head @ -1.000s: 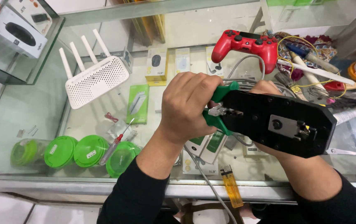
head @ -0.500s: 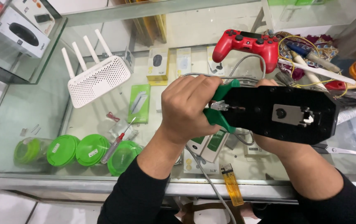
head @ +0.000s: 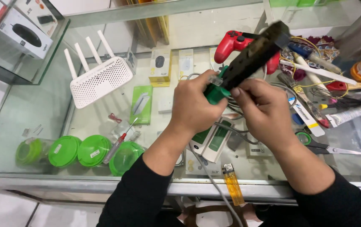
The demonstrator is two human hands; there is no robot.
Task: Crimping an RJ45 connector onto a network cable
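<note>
**Plug seated at the crimper, squeeze pending**

While the left hand (head: 197, 105) grips the crimper (head: 247, 59) at its green handle above the glass counter (head: 42, 113), the right hand (head: 262, 113) pinches the grey cable (head: 214, 185); the plug looks inserted, pressing seemingly remains.

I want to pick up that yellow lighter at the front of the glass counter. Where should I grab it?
Pinch the yellow lighter across its long flat sides, around the middle, coming straight down from above. It lies flat on the glass counter, clear of both hands, with a grey cable beside it.
</note>
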